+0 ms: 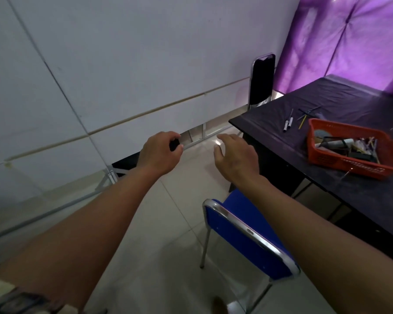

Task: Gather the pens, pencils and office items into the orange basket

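Orange basket (349, 164) sits on the dark desk (270, 132), long axis running left-right, office items inside. Two pens (288, 123) lie beyond it, pointing away from us. Our left hand (160, 154) pinches a small black thing (174, 145); right hand (235, 155) spread, holding nothing.

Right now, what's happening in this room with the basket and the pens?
A person stands beside the black table, both arms stretched out over the floor. The left hand pinches a small dark object; the right hand is open and empty. The orange basket already holds items, while several pens lie on the table beyond it.
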The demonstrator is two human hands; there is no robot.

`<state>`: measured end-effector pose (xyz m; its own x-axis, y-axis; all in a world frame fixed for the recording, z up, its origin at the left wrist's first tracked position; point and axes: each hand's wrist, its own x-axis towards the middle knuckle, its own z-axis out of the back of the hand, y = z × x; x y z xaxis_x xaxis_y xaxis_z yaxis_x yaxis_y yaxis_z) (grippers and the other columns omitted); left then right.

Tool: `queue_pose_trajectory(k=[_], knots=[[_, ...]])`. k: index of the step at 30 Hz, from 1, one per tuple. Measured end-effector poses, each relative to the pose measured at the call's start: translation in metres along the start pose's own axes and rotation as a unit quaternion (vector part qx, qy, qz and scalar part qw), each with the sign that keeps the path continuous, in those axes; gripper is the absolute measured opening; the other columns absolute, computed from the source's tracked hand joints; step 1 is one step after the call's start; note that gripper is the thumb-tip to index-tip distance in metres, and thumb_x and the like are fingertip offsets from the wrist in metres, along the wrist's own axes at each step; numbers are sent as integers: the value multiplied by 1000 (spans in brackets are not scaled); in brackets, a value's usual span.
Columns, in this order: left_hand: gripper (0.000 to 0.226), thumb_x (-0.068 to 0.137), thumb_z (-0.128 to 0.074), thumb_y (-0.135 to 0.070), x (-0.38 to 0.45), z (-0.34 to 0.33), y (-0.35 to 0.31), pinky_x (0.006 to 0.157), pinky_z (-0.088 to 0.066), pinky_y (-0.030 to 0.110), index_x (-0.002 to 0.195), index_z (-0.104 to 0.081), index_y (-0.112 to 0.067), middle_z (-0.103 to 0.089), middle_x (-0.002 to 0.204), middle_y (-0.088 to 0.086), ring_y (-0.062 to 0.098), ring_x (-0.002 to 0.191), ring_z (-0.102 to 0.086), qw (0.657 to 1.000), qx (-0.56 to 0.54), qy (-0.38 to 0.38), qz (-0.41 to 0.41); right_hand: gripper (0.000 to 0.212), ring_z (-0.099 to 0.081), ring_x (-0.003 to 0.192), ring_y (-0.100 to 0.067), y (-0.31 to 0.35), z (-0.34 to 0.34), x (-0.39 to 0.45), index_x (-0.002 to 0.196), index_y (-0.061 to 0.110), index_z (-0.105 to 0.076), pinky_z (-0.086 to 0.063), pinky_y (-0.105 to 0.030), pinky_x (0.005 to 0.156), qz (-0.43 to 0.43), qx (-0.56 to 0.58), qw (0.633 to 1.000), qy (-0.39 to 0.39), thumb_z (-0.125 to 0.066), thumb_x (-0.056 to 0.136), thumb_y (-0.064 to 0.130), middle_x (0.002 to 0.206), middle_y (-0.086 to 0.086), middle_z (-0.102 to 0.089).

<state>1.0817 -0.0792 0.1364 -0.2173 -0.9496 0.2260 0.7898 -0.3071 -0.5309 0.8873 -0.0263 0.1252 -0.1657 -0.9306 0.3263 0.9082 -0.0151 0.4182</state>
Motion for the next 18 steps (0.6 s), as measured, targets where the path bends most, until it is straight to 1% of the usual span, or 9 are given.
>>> queue_pose_trajectory(k=[4, 9, 11, 13, 15, 18], knots=[[40, 94, -62, -34, 34, -14, 23, 97, -47, 37, 132, -60, -19, -62, 128, 5, 23, 116, -58, 1000, -3, 11, -8, 41, -56, 118, -21, -1, -22, 26, 137, 18, -53, -41, -36, 97, -17, -16, 1000, -3, -48, 99, 33, 133, -3, -60], [43, 96, -60, -36, 86, -30, 39, 97, -42, 34, 135, -57, -20, -58, 134, 4, 22, 121, -54, 999, 17, 38, -32, 44, -55, 117, -23, -21, -47, 64, 140, 19, -50, -41, -38, 94, -52, -40, 998, 5, -47, 99, 33, 134, -4, -59], [42, 96, -60, -36, 106, -34, 41, 98, -43, 35, 135, -57, -19, -58, 135, 4, 22, 122, -54, 998, 20, 41, -41, 45, -55, 118, -23, -29, -56, 80, 141, 19, -49, -42, -38, 94, -56, -51, 997, 22, -46, 99, 34, 135, -5, -58], [42, 95, -60, -36, 123, -39, 47, 101, -45, 38, 134, -58, -18, -58, 134, 5, 24, 122, -55, 999, 16, 36, -34, 45, -56, 117, -26, -35, -63, 99, 141, 18, -50, -42, -40, 95, -64, -47, 997, 24, -46, 99, 34, 134, -7, -58], [43, 95, -61, -36, 132, -40, 51, 100, -46, 38, 134, -59, -18, -59, 134, 5, 23, 122, -55, 998, 9, 50, -37, 45, -57, 114, -27, -36, -68, 108, 139, 18, -51, -43, -41, 94, -72, -50, 996, 24, -47, 98, 34, 132, -7, -60], [40, 95, -60, -36, 163, -41, 56, 100, -46, 37, 132, -60, -20, -59, 133, 3, 22, 121, -55, 998, 12, 52, -44, 44, -55, 116, -27, -37, -73, 133, 139, 19, -51, -42, -43, 95, -83, -48, 995, 26, -46, 98, 35, 133, -7, -58]])
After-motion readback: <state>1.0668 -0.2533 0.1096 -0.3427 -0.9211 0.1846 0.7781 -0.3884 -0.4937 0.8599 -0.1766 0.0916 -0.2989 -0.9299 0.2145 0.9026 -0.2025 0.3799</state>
